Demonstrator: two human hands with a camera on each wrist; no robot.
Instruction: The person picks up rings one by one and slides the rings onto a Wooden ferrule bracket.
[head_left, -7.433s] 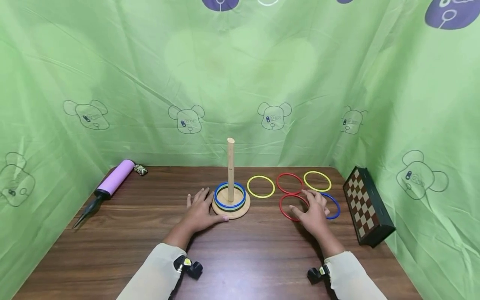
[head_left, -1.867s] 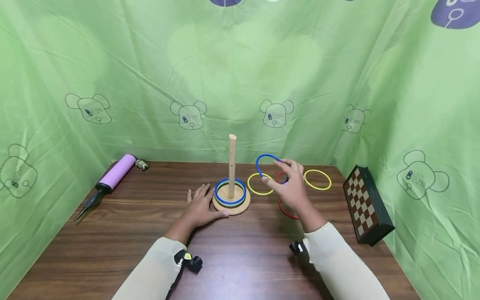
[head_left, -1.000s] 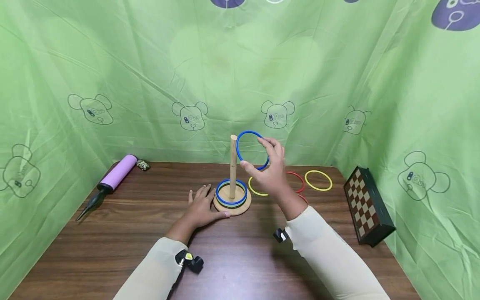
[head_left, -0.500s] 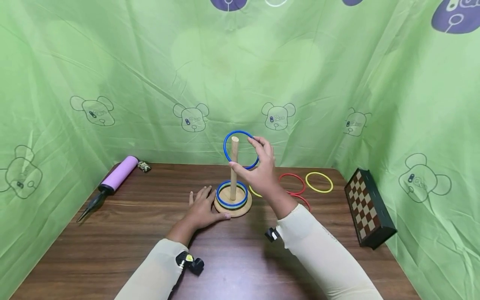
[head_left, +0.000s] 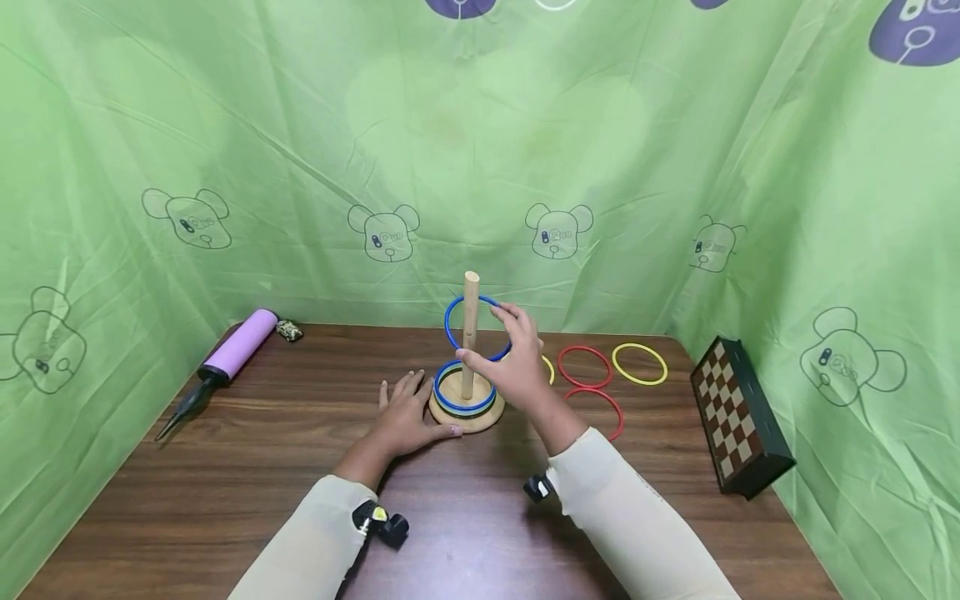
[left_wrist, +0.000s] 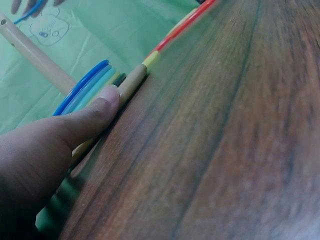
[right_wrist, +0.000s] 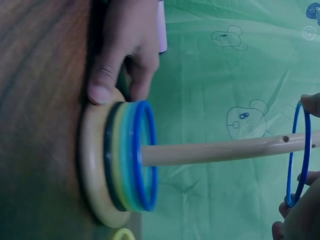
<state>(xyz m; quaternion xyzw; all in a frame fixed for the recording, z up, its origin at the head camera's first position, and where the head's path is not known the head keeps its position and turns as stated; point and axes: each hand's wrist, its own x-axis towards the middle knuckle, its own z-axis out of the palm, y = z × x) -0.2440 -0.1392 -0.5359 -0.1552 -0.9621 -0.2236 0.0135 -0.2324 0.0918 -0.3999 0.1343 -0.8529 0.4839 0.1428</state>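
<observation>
My left hand (head_left: 405,421) holds the round wooden base (head_left: 480,427) of a ring-toss stand at its left side, thumb (left_wrist: 102,107) along the rim. An upright wooden peg (head_left: 470,321) rises from it. Around its foot lies a stack of rings: blue (right_wrist: 146,155) on top, then light blue, yellow and a dark one. My right hand (head_left: 519,371) pinches another blue ring (head_left: 447,325) between thumb and fingers. In the right wrist view this ring (right_wrist: 306,150) encircles the upper peg, well above the stack.
Right of the stand lie two red rings (head_left: 585,347) (head_left: 620,421) and a yellow ring (head_left: 640,345); another yellow ring (head_left: 551,371) is partly hidden by my right hand. A checkered board box (head_left: 738,417) stands at the right edge. A purple hand pump (head_left: 240,346) and small patterned packet (head_left: 289,331) lie left.
My right hand has taken the blue ring from the right side of the table, carried it left over the peg's top and lowered it around the peg. The left hand stays at the base.
</observation>
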